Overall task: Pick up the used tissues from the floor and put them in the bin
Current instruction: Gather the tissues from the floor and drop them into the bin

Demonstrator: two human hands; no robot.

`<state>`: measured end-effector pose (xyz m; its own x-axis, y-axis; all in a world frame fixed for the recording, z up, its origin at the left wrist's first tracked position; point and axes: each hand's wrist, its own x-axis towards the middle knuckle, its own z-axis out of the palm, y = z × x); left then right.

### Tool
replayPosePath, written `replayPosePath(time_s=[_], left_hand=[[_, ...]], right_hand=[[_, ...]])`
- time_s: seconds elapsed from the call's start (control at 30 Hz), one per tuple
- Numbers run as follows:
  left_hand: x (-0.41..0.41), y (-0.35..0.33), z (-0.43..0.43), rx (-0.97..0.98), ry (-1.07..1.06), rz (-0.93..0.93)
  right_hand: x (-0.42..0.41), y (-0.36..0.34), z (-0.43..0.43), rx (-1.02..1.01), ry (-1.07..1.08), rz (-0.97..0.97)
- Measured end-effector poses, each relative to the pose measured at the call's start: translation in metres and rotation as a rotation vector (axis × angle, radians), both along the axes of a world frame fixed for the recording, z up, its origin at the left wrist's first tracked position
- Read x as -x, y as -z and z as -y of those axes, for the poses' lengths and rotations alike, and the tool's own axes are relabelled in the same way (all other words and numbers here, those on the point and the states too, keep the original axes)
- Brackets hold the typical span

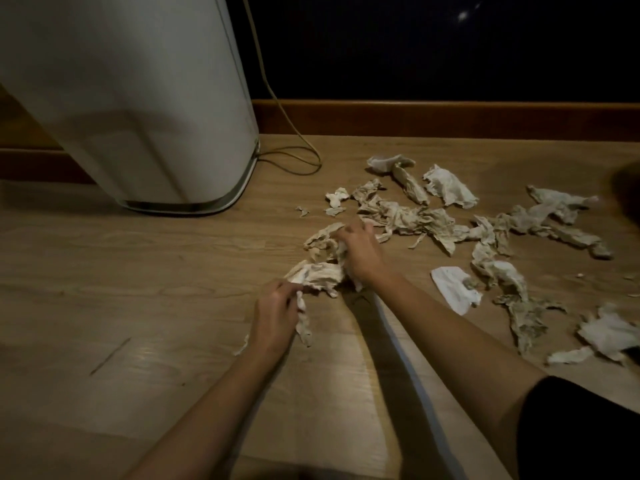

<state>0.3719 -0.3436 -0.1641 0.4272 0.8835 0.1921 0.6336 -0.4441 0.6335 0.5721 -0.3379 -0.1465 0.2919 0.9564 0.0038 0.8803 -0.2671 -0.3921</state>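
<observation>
Several crumpled used tissues (408, 216) lie scattered on the wooden floor (138, 289), from the middle out to the right edge. My left hand (275, 317) grips a twisted tissue strip (317, 275) that hangs below its fingers. Just beyond, my right hand (358, 252) is closed on a bunch of tissues (322, 242) resting on the floor. A tall white bin (131, 98) stands at the upper left, its top out of view.
A thin cable (294, 157) loops on the floor beside the bin's base. A wooden skirting board (450, 117) runs along the back under a dark wall. More tissues (512, 289) lie at the right. A dark shape (628, 188) shows at the right edge.
</observation>
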Motion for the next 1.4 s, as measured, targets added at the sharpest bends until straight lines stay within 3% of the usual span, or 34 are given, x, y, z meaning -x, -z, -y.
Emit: replayPosePath(time_s=[0.13,0.37,0.5,0.6,0.7,0.9,1.07,1.23,1.4], left_hand=[[0.049,-0.006,0.002,0.015,-0.017,-0.089],[0.083,0.002,0.03,0.087,0.005,-0.403],[0.076,0.001,0.034,0.094,-0.013,-0.316],[0.066,-0.011,0.021,0.132,-0.039,-0.297],[0.055,-0.023,0.006,0.108,-0.033,-0.248],[0.037,-0.042,-0.002,0.027,-0.039,-0.156],[0.037,-0.04,-0.003,0.031,-0.014,-0.16],[0.025,-0.035,-0.009,0.036,0.001,-0.138],[0.003,-0.011,-0.012,0.083,0.049,-0.222]], right_hand=[[0.016,0.029,0.013,0.108,-0.058,0.021],[0.037,0.033,0.042,-0.04,0.026,-0.008],[0.043,0.037,0.067,-0.094,0.057,-0.06],[0.058,0.022,0.075,-0.116,0.118,-0.211],[0.095,0.013,0.089,-0.111,0.049,-0.28],[0.132,0.04,0.13,-0.049,-0.153,-0.068],[0.112,0.031,0.13,-0.106,-0.22,-0.08],[0.05,0.016,0.116,-0.276,0.107,-0.212],[-0.01,0.022,0.11,-0.201,0.353,-0.066]])
